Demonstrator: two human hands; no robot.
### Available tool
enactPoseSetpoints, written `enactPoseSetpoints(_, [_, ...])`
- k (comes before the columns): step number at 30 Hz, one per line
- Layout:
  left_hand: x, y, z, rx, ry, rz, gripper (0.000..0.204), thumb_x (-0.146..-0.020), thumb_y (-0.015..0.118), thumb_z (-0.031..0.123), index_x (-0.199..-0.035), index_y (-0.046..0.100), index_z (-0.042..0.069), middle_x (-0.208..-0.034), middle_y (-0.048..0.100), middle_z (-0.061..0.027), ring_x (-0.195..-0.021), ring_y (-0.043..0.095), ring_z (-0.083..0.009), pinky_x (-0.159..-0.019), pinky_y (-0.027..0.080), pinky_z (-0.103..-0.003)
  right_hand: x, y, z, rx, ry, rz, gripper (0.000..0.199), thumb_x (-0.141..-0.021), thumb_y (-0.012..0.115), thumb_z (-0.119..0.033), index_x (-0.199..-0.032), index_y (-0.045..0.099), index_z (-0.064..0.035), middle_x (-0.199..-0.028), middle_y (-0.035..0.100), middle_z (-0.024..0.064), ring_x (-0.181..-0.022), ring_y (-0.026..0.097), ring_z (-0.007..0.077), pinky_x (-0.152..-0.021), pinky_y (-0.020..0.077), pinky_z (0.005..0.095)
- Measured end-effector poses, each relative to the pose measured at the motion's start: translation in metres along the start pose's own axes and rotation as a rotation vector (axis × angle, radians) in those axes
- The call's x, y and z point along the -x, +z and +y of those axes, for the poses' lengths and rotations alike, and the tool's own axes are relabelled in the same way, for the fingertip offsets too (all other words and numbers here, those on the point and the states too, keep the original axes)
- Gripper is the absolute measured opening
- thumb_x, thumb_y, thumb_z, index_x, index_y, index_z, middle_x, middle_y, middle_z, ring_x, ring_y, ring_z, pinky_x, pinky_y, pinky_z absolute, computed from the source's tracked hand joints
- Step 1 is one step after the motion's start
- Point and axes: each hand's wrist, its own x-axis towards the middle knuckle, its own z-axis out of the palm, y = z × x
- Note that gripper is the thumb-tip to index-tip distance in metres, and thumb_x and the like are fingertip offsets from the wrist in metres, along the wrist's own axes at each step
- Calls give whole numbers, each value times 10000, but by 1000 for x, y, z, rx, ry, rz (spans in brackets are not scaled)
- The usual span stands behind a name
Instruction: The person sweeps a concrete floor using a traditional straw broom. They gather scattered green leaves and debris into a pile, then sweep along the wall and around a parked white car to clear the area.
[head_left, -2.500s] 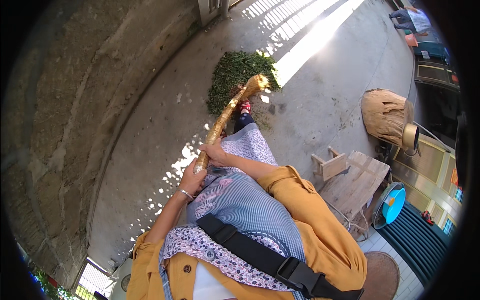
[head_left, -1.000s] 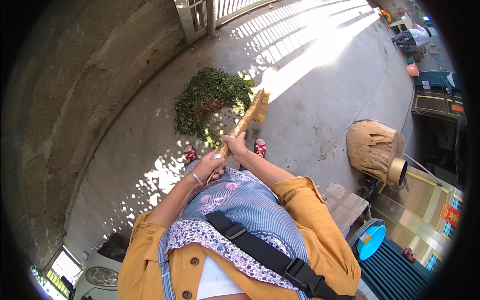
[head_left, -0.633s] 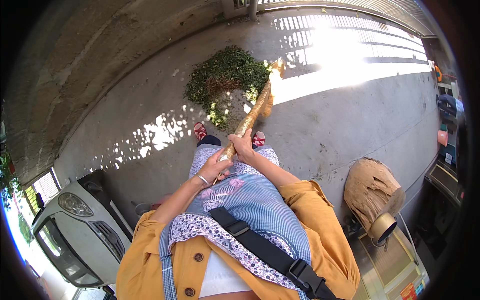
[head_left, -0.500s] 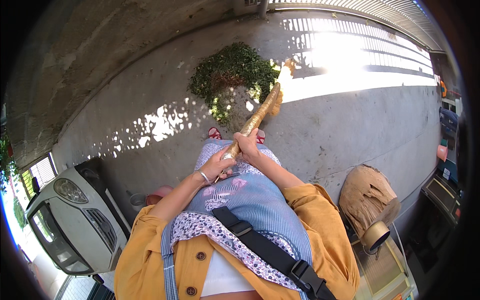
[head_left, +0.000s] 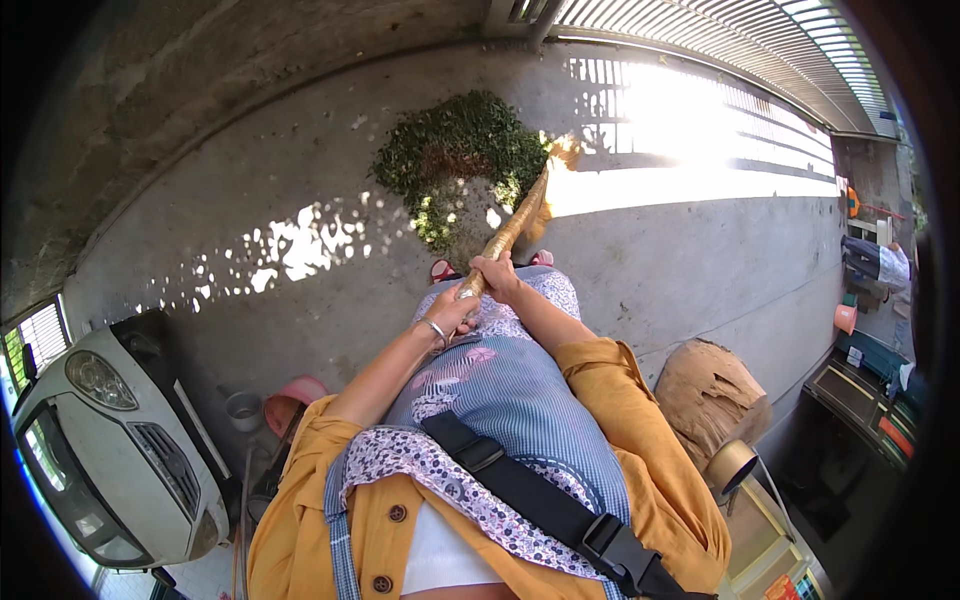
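A broom (head_left: 508, 233) with a shiny gold-wrapped handle slants away from my body, its yellow bristles at the far end on the concrete floor. My left hand (head_left: 456, 314), with a bracelet at the wrist, is closed round the upper end of the handle. Farther down the handle, my right hand (head_left: 496, 276) grips it too. Just left of the bristles lies a heap of green leaves (head_left: 455, 140), curved round a brownish patch, with loose bits on its near side. Bright sunlight partly washes out the bristles.
A white car (head_left: 120, 450) stands at the left, near a pink basin (head_left: 292, 400) and a grey bucket (head_left: 243, 409). To the right sit a large brown sack-like bundle (head_left: 710, 395) and a pink bucket (head_left: 845, 318). A slatted gate (head_left: 720, 60) closes the far right; a wall (head_left: 150, 120) runs along the left.
My view has shifted, so the car, gate and brown bundle sit differently in it. Both hands still hold the broom, whose bristles appear slightly farther left, beside the leaves.
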Motion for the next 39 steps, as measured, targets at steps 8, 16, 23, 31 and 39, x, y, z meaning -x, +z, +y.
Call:
enactPoseSetpoints(8, [-1, -38, -9, 52, 83, 2, 419, -792, 524, 49, -1187, 384, 37, -786, 486, -53, -483, 448, -84, -309, 301, -160, -15, 29, 6, 42, 67, -75, 617, -648, 667, -66, -1094, 241, -44, -913, 499, 192, -733, 581, 303, -566, 523, 450])
enactPoseSetpoints(16, [43, -59, -5, 43, 234, 126, 492, -769, 543, 99, -1219, 353, 47, -731, 454, -14, -474, 455, -77, -321, 336, -186, 2, 86, 5, 17, 19, -175, 588, -670, 630, 32, -1126, 275, -74, -992, 455, 175, -834, 550, 313, -630, 510, 480])
enactPoseSetpoints(23, [67, -61, -12, 38, 328, 171, 522, -766, 536, 78, -1248, 337, 53, -731, 453, -7, -448, 431, -66, -323, 331, -189, 16, 110, 10, 21, -66, -262, 588, -642, 665, 8, -1101, 299, -32, -927, 473, 189, -760, 561, 297, -531, 507, 445])
enactPoseSetpoints(31, [127, -32, 0, 59, 304, 4, 468, -835, 513, 105, -1258, 329, 28, -825, 486, -37, -520, 475, -71, -355, 357, -153, 74, 97, 8, 107, -165, -44, 561, -648, 659, -105, -1083, 339, 48, -983, 491, 209, -839, 554, 277, -658, 506, 373])
enactPoseSetpoints(39, [143, -13, 1, 271, 264, -172, 679, -895, 500, 328, -1390, 138, 36, -1011, 534, -100, -733, 587, -113, -568, 508, -218, 121, 54, -19, -76, -250, -2, 416, -668, 614, -32, -1024, 400, -7, -846, 509, 113, -671, 538, 210, -553, 474, 342])
